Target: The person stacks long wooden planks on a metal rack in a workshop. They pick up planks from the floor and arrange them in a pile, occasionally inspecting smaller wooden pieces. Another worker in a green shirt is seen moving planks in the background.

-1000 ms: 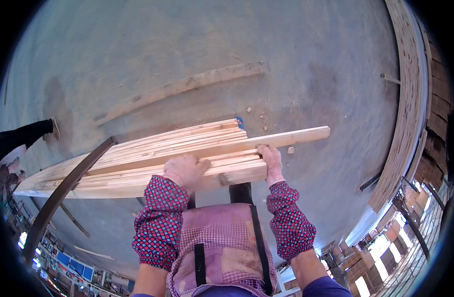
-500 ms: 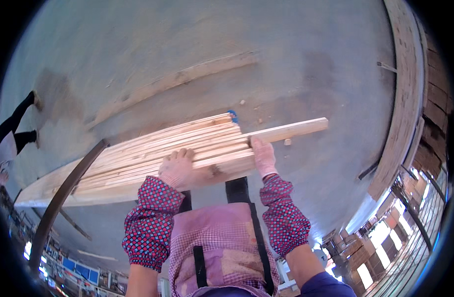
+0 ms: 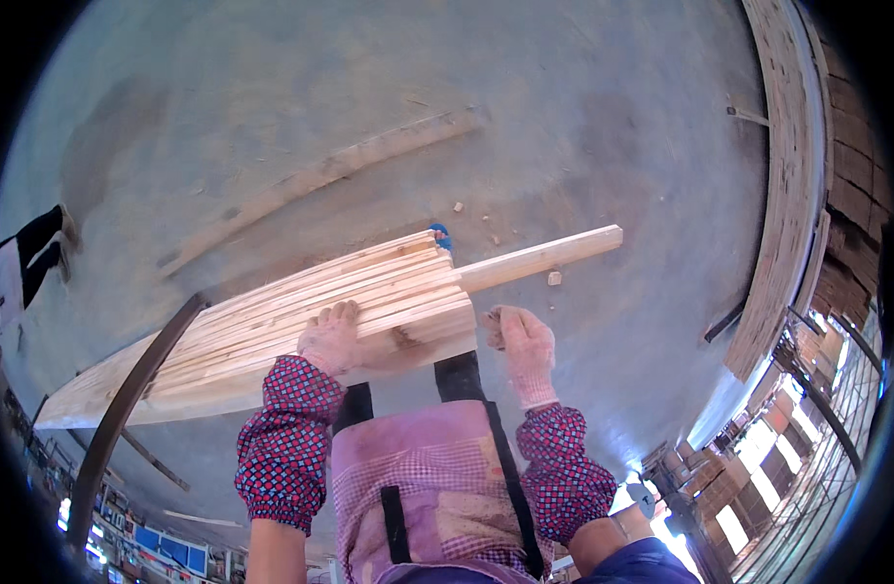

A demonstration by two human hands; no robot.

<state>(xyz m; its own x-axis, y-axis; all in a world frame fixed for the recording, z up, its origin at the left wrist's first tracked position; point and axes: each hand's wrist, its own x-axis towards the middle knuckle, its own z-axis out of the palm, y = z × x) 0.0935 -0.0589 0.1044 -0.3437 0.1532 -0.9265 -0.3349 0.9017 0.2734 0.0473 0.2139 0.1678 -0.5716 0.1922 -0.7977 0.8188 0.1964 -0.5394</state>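
A stack of pale wooden slats [image 3: 272,326] lies in front of me, running from lower left to upper right. One longer slat [image 3: 544,255] sticks out past the stack's right end. My left hand [image 3: 332,336], in a worn cloth glove, rests flat on top of the stack near its right end. My right hand [image 3: 520,341], also gloved, hovers just off the stack's end face with its fingers curled and nothing in them. Both forearms wear red-and-blue patterned sleeve covers, above a pinkish checked apron.
A long thin wooden strip [image 3: 320,175] lies on the grey concrete floor [image 3: 583,117] beyond the stack. A dark curved metal bar [image 3: 126,409] crosses the stack's left part. Another person's legs [image 3: 28,258] show at the far left. Stacked boards [image 3: 788,195] line the right side.
My right hand has come off the protruding slat and pulled back below the stack's end. My left hand stays on top of the stack. The view has shifted slightly.
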